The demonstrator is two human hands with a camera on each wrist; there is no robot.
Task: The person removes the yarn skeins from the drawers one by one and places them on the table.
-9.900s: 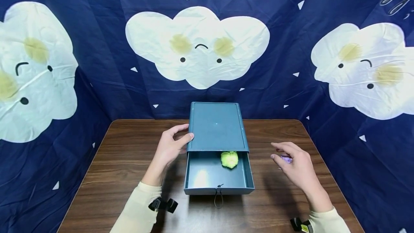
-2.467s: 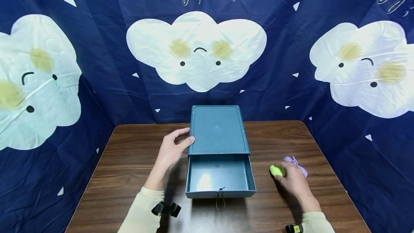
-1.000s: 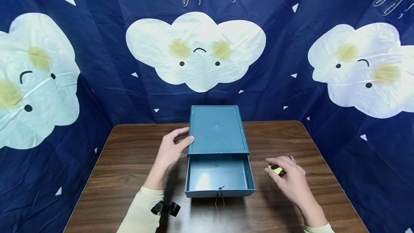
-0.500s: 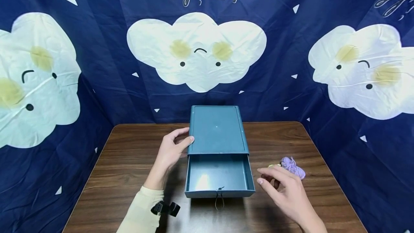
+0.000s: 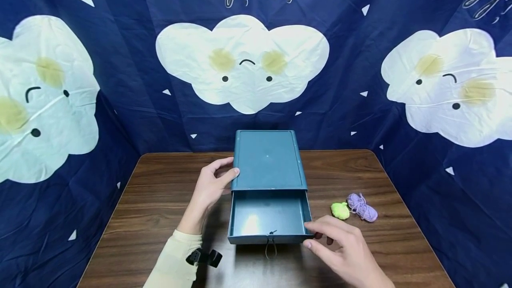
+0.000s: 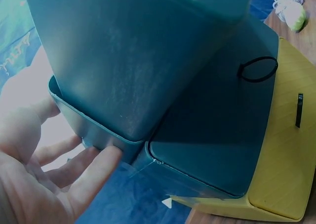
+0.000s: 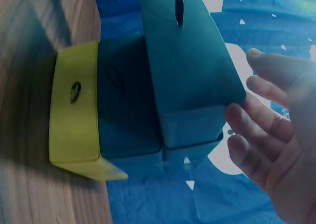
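A teal drawer cabinet point(image 5: 267, 159) stands mid-table, its top drawer point(image 5: 270, 238) pulled out and bare inside. My left hand point(image 5: 211, 186) holds the cabinet's left side, thumb on the upper edge. In the left wrist view, the fingertips press the casing beside the drawer. My right hand point(image 5: 344, 248) is at the drawer's front right corner, fingers loosely bent and spread, index fingertip over the side wall. The right wrist view has those fingers point(image 7: 256, 125) right at the corner, holding nothing.
A small green yarn ball point(image 5: 340, 211) and a lilac yarn skein point(image 5: 362, 208) lie together on the wooden table point(image 5: 160, 199), right of the cabinet. Below the open drawer are a closed teal drawer point(image 7: 123, 100) and a yellow one point(image 7: 74, 120). A blue cloud-print curtain point(image 5: 344, 132) surrounds the table.
The green yarn ball has gone from the drawer to the table beside the lilac skein. My right hand has released it and moved left to the drawer corner. My left hand has stayed put.
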